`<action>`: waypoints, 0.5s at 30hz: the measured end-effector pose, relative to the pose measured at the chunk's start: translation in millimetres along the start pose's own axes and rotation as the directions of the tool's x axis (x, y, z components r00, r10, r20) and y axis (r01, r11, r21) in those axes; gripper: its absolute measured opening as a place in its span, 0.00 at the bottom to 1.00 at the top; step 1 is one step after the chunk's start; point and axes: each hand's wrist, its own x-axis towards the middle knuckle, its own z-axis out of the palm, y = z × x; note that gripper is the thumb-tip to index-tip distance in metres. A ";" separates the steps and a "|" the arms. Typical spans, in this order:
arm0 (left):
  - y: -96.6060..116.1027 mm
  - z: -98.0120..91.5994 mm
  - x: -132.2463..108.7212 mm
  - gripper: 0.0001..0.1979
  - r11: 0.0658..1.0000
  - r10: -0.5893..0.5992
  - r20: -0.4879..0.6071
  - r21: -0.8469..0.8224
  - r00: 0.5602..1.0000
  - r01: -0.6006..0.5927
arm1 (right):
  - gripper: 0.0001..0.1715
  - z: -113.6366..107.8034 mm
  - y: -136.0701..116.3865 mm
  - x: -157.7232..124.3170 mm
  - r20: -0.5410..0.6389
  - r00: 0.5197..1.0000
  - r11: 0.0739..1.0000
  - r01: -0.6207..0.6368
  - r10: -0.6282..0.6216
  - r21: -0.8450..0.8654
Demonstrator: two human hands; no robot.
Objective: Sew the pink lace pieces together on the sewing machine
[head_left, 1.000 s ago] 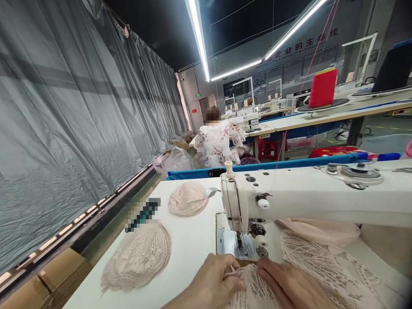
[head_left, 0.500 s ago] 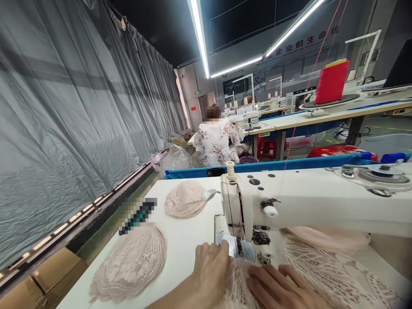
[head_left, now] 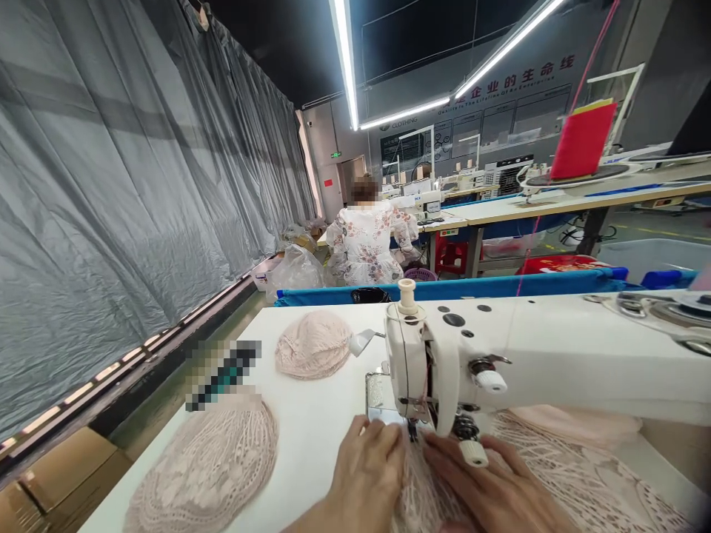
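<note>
Both the left hand [head_left: 369,474] and the right hand [head_left: 489,485] press flat, fingers spread, on pale pink lace [head_left: 561,481] under the sewing machine [head_left: 438,370], at the counter's [head_left: 322,414] near edge.

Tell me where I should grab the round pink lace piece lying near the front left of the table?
Probably pinch the lace piece at its scalloped left edge, coming from the left side of the table. It lies flat and floppy, so only its thin rim gives the fingers something to nip, and that side is away from both hands and the sewing machine.
</note>
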 end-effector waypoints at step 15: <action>11.8 -11.7 -17.8 0.08 0.937 0.166 -0.327 -0.240 0.930 -0.252 | 0.23 -5.4 -14.8 -4.6 -0.030 1.000 0.951 0.015 -0.006 0.308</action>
